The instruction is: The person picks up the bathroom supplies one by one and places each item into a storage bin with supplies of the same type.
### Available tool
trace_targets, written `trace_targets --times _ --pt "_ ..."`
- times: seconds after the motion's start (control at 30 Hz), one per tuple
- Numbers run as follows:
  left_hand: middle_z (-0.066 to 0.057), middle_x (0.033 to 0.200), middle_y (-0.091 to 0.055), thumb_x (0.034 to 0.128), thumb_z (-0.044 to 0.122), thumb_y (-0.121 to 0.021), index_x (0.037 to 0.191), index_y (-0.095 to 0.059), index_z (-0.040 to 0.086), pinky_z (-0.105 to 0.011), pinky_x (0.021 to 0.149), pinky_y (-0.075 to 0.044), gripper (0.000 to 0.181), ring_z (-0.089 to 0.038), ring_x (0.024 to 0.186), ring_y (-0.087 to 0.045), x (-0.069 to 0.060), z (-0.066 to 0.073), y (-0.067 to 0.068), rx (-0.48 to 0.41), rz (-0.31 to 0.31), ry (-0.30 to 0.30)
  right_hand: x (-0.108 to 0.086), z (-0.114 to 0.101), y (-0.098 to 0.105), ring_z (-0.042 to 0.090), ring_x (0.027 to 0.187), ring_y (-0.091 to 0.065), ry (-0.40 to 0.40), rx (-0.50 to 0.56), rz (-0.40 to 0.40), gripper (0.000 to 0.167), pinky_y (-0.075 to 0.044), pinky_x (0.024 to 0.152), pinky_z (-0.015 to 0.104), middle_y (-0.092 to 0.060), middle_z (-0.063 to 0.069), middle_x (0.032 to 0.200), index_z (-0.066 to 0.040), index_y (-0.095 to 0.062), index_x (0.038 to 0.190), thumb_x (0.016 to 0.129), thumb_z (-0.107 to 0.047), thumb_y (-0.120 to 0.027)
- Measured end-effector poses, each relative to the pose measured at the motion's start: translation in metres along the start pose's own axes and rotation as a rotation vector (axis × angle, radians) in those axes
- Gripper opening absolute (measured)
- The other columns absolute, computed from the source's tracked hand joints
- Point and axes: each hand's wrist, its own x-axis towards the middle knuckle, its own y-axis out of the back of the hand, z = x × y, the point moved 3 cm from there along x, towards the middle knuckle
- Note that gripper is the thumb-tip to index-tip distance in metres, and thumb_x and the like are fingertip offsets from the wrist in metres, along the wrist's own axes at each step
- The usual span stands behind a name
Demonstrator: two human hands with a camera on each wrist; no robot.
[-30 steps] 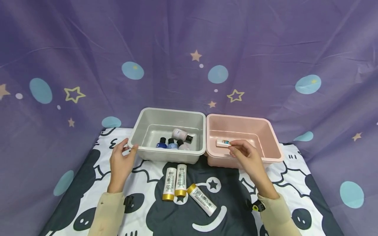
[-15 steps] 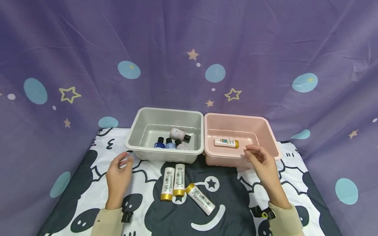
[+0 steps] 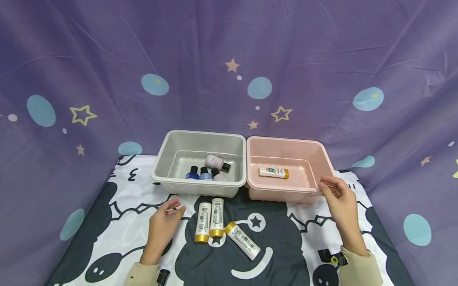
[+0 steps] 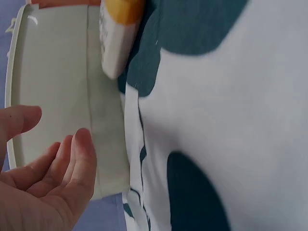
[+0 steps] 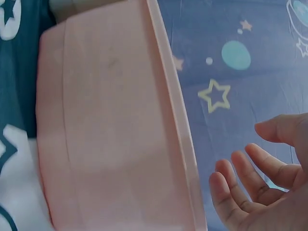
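My left hand hovers in front of the grey bin, left of two upright-lying white tubes with gold caps; its fingers are loosely bent around nothing. A third tube lies slanted to their right. At the front right corner of the pink bin is my empty right hand, fingers relaxed. One white tube lies inside that bin. In the left wrist view the left hand shows spread fingers; in the right wrist view the right hand does too.
Several small black-capped bottles lie in the grey bin, among them a pale pink one and a dark blue one. The two bins stand side by side on a patterned cloth, before a purple curtain.
The right hand has let go of the tube, which now lies in the pink bin, and moved right. My left hand has left the grey bin's rim and moved nearer the tubes.
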Motion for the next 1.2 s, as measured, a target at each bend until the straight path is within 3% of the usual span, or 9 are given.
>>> trace_targets --times 0.2,0.43,0.63,0.93,1.2 --pt "-0.013 0.115 -0.070 0.0915 0.022 -0.075 0.126 -0.065 0.001 -0.042 0.082 -0.056 0.041 -0.025 0.095 -0.071 -0.002 -0.002 -0.015 0.005 -0.120 -0.022 0.005 0.016 0.016 0.004 0.084 -0.064 -0.036 -0.095 0.113 0.028 -0.049 0.066 0.012 -0.069 -0.001 0.105 0.000 -0.070 0.120 0.094 -0.010 -0.070" --pt "-0.018 0.115 -0.070 0.0903 0.022 -0.075 0.125 -0.064 -0.003 -0.042 0.078 -0.057 0.044 -0.028 0.094 -0.071 -0.004 -0.003 -0.027 0.047 -0.231 0.002 0.007 0.035 0.025 0.000 0.075 -0.057 -0.109 -0.175 0.196 0.031 -0.045 0.048 0.014 -0.063 0.004 0.112 -0.002 -0.070 0.121 0.094 -0.017 -0.069" --pt "-0.018 0.116 -0.068 0.0894 0.018 -0.075 0.128 -0.061 -0.005 -0.037 0.073 -0.058 0.047 -0.024 0.089 -0.071 -0.006 -0.003 -0.035 0.047 -0.301 0.022 0.007 0.047 0.026 -0.001 0.079 -0.057 -0.138 -0.184 0.233 0.035 -0.046 0.056 0.012 -0.060 0.007 0.119 -0.004 -0.068 0.126 0.094 -0.018 -0.068" --pt "-0.016 0.114 -0.068 0.0873 0.017 -0.078 0.128 -0.060 -0.007 -0.035 0.070 -0.057 0.050 -0.020 0.082 -0.071 -0.008 -0.002 -0.041 0.076 -0.341 0.003 0.009 0.067 0.023 0.007 0.087 -0.065 -0.233 0.203 0.256 0.036 -0.054 0.069 0.016 -0.063 0.003 0.107 0.002 -0.064 0.129 0.094 -0.003 -0.067" --pt "-0.016 0.114 -0.069 0.0846 0.018 -0.080 0.129 -0.059 -0.008 -0.036 0.069 -0.057 0.055 -0.020 0.081 -0.070 -0.006 -0.001 -0.048 0.070 -0.360 0.006 0.010 0.076 0.020 0.016 0.093 -0.066 -0.248 0.361 0.257 0.037 -0.056 0.074 0.021 -0.065 0.008 0.107 0.001 -0.063 0.131 0.095 -0.002 -0.066"
